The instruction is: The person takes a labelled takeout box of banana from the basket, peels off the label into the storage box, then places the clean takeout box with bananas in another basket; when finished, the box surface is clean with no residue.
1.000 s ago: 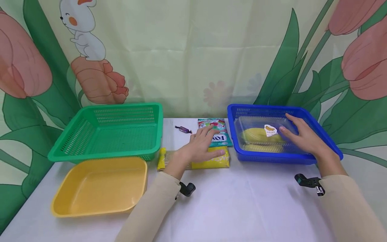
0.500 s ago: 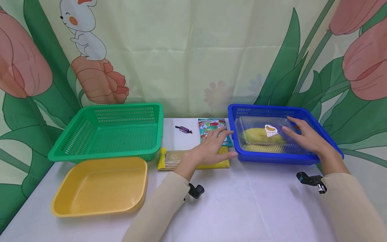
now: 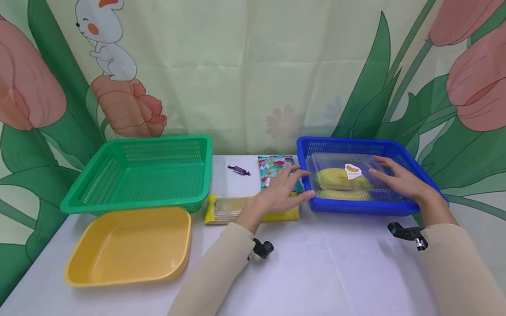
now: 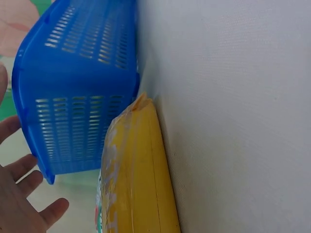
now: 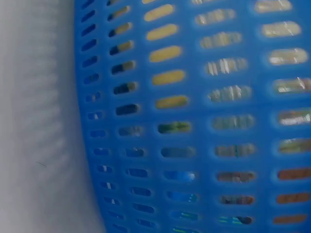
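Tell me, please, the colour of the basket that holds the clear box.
The basket is blue; the head view shows it best.

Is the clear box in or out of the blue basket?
In: the head view shows the clear box lying within the blue basket.

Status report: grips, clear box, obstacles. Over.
Left grip open at left rim of blue basket. Right grip at right end of clear box, hold unclear. Box inside basket. Yellow packet below left grip, possible obstacle.
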{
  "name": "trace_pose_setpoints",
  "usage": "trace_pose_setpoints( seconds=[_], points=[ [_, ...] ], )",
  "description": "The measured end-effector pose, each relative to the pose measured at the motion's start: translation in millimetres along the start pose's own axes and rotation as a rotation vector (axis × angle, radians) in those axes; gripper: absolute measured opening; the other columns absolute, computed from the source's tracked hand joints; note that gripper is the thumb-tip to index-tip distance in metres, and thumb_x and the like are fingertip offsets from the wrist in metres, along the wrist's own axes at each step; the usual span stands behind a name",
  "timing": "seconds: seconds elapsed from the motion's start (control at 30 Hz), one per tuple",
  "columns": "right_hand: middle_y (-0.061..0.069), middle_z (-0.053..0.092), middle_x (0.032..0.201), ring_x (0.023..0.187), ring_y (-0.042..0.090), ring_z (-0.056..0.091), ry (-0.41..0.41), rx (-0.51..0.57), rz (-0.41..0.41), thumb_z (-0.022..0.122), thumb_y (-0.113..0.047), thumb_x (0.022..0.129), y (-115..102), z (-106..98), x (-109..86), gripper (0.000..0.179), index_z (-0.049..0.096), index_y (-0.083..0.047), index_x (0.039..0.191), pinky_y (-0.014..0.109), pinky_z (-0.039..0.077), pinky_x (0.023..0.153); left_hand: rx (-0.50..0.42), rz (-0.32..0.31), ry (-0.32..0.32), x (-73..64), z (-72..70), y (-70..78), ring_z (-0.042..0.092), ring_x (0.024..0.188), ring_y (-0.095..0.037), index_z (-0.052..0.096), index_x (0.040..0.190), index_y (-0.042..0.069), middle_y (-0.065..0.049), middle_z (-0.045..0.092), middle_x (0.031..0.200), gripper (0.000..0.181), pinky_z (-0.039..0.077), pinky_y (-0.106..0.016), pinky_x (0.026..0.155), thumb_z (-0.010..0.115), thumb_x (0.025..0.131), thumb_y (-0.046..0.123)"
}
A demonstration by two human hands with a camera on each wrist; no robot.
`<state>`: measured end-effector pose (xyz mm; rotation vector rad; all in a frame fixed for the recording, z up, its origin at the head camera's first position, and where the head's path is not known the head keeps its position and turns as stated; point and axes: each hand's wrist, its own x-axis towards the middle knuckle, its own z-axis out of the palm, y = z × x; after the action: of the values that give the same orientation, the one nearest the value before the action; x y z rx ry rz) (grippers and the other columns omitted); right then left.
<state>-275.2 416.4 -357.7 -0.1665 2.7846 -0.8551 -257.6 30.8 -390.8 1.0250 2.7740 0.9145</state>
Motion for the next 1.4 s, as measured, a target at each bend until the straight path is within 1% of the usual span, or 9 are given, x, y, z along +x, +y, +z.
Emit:
trace_pose_setpoints(
  seconds=[0.17,0.33,0.5,0.63,0.83,0.97,1.1,1.27,1.4],
  points=[
    [0.036,0.005,0.165,0.143,0.066,0.014,-0.058,0.037,0.014,0.047,-0.059,0.104,6,-4,-6.6,0.086,-0.002,-0.026,0.167,0.085,0.026,0.098,-0.051,-0.011,-0.002,-1.3,4.5,1.4,0.019,0.154,-0.027,0.043,0.152,0.035,-0.003,0.021,0.167,0.064,0.029,-0.063,0.119,0.049,0.098,0.068],
    [0.035,0.005,0.165,0.143,0.065,0.018,-0.078,0.077,-0.003,0.050,-0.056,0.104,8,-11,-9.4,0.084,-0.002,-0.032,0.166,0.082,0.031,0.099,-0.098,-0.007,0.005,0.7,2.7,3.7,0.016,0.155,-0.029,0.047,0.149,0.033,-0.004,0.017,0.169,0.062,0.028,-0.066,0.118,0.052,0.098,0.068],
    [0.035,-0.002,0.164,0.143,0.064,0.015,-0.125,0.202,0.001,0.052,-0.045,0.107,15,-18,-10.9,0.084,-0.007,-0.031,0.166,0.082,0.026,0.103,-0.100,0.013,-0.001,8.8,-1.5,5.9,0.015,0.156,-0.030,0.048,0.147,0.033,-0.002,0.013,0.171,0.061,0.028,-0.066,0.118,0.053,0.097,0.068],
    [0.034,-0.002,0.163,0.143,0.062,0.017,-0.140,0.276,0.000,0.054,-0.037,0.107,20,-21,-12.8,0.084,-0.006,-0.030,0.166,0.083,0.023,0.105,-0.094,0.020,-0.024,14.3,-4.0,8.1,0.016,0.156,-0.030,0.049,0.145,0.031,-0.002,0.016,0.170,0.059,0.031,-0.065,0.117,0.057,0.097,0.065],
    [0.038,0.005,0.161,0.142,0.061,0.022,-0.104,0.241,0.015,0.056,-0.039,0.106,24,-19,-15.3,0.085,-0.003,-0.030,0.166,0.080,0.030,0.104,-0.089,0.008,-0.051,16.8,-6.2,8.6,0.013,0.157,-0.033,0.050,0.142,0.034,0.000,0.016,0.170,0.059,0.030,-0.068,0.116,0.060,0.094,0.067],
    [0.036,0.016,0.160,0.141,0.058,0.029,-0.080,0.227,0.014,0.061,-0.042,0.103,22,-9,-7.4,0.087,0.003,-0.032,0.166,0.076,0.039,0.100,-0.077,-0.020,-0.057,13.5,-10.1,2.4,0.010,0.158,-0.035,0.052,0.137,0.035,0.001,0.015,0.171,0.056,0.027,-0.071,0.116,0.066,0.091,0.065],
    [0.035,0.020,0.159,0.139,0.056,0.034,-0.057,0.219,0.008,0.064,-0.044,0.101,20,-4,-2.2,0.086,0.009,-0.034,0.166,0.072,0.044,0.098,-0.072,-0.024,-0.076,11.4,-15.2,-4.8,0.012,0.157,-0.034,0.052,0.133,0.037,0.002,0.013,0.171,0.055,0.029,-0.070,0.115,0.068,0.089,0.067],
    [0.034,0.022,0.159,0.138,0.055,0.037,0.009,0.219,0.005,0.061,-0.049,0.102,18,-7,-9.0,0.083,0.012,-0.033,0.166,0.074,0.040,0.102,-0.090,-0.009,-0.110,18.0,-14.6,-6.4,0.012,0.157,-0.035,0.053,0.130,0.039,0.000,0.010,0.172,0.053,0.030,-0.071,0.114,0.067,0.088,0.069],
    [0.033,0.025,0.159,0.139,0.052,0.036,0.072,0.255,0.005,0.056,-0.050,0.104,12,-9,-9.1,0.079,0.013,-0.027,0.167,0.073,0.038,0.104,-0.076,-0.018,-0.111,19.1,-14.9,-7.0,0.015,0.156,-0.036,0.053,0.129,0.039,-0.002,0.010,0.171,0.054,0.031,-0.069,0.114,0.067,0.087,0.070]
  ],
)
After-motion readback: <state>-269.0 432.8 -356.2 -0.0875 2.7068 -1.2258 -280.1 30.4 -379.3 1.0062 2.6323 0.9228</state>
